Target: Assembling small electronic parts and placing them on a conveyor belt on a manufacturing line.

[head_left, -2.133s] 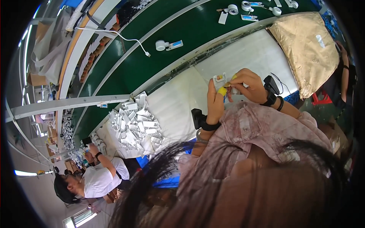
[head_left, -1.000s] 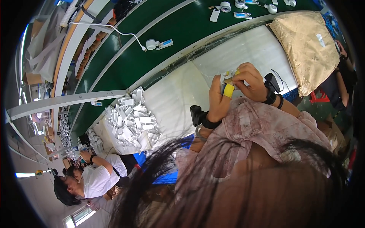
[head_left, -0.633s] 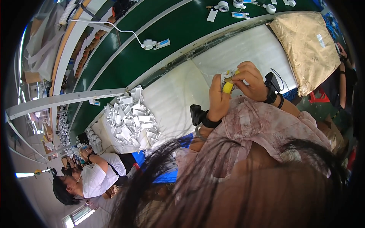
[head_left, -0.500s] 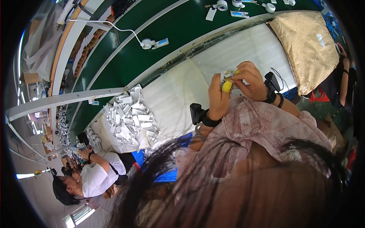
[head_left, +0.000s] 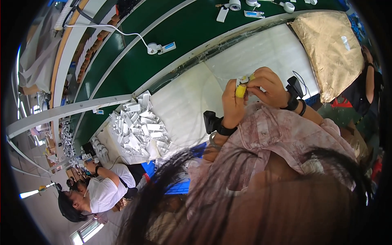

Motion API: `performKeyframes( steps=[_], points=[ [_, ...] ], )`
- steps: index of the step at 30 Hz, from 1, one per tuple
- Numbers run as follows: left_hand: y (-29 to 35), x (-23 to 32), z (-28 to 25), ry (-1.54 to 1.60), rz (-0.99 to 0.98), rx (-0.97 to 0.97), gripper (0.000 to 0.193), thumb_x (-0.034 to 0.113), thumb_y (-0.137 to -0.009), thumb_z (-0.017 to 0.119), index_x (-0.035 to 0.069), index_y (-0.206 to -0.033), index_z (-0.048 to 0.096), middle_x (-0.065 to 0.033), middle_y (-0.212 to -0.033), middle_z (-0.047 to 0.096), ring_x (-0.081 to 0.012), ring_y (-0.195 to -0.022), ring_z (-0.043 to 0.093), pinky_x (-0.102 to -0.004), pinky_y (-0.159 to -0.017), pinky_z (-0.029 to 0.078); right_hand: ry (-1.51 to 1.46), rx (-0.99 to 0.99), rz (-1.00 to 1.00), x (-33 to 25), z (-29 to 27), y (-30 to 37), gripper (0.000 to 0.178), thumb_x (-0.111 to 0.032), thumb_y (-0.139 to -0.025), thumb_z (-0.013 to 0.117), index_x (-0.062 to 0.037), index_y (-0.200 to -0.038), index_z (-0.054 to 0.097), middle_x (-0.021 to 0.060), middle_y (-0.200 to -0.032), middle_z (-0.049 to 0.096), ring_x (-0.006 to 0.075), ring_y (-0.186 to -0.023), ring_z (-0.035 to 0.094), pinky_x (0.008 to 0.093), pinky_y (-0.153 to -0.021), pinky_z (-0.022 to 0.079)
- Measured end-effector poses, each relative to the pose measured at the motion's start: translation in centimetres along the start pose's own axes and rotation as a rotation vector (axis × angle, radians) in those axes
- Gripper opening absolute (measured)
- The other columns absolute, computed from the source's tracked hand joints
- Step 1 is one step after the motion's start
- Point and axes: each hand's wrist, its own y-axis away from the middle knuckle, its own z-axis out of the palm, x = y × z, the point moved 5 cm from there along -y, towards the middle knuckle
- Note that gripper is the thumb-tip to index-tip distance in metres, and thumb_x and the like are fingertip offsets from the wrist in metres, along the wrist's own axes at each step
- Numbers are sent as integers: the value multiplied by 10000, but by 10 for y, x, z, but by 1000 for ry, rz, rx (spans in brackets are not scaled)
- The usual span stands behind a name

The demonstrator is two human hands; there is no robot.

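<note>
My left hand and my right hand meet over the near edge of the white work surface. Between their fingertips is a small white part, mostly covered by the fingers, so its exact kind does not show. The left fingers are closed around it, and the right thumb and fingers pinch at it from the other side. Bright yellow coverings wrap some fingertips of both hands. On each wrist sits a black strap with a small dark box.
A heap of white plastic pieces lies to the left on the white surface. Beyond runs a green belt bearing white round-headed devices. A brown paper sack lies at right. Co-workers sit at lower left and far right.
The devices on the green belt have shifted a little leftward. My hands stay together on the small white part, with slight finger movement.
</note>
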Motion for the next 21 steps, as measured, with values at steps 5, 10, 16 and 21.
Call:
performKeyframes(
  steps=[5, 10, 16, 21],
  points=[
    [-7, -12, -5, 225, -249, -5, 250, 203, -1002, 392, 22, -1109, 528, -53, -805, 557, -98, -567, 516, -227, -453, 423, -82, 39, 159, 14, -4, 3, 209, 70, -751, 652, -10, -938, 605, 129, -899, 567, 264, -790, 577, 323, -688, 475],
    [-32, -58, -41, 347, -403, 156, 288, 237, -1001, 380, 53, -1212, 449, -92, -845, 621, -148, -568, 589, -290, -426, 504, -138, -62, 296, 38, 8, 9, 243, 71, -789, 599, -17, -1015, 590, 136, -958, 568, 257, -788, 588, 317, -691, 483],
    [-114, -104, -116, 234, -382, 303, 349, 335, -992, 358, 39, -1013, 542, -101, -801, 636, -178, -546, 603, -312, -446, 521, -86, -278, 354, 64, 36, 24, 270, 14, -801, 593, -50, -1063, 577, 127, -1032, 565, 283, -788, 604, 351, -692, 497],
    [-181, -147, -215, 432, -282, 491, 315, 266, -976, 350, 19, -1062, 524, -128, -926, 646, -234, -747, 653, -367, -595, 573, -130, -425, 477, 94, 51, 21, 307, 44, -813, 584, -43, -1106, 570, 131, -1056, 566, 247, -779, 622, 323, -674, 507]
  ],
)
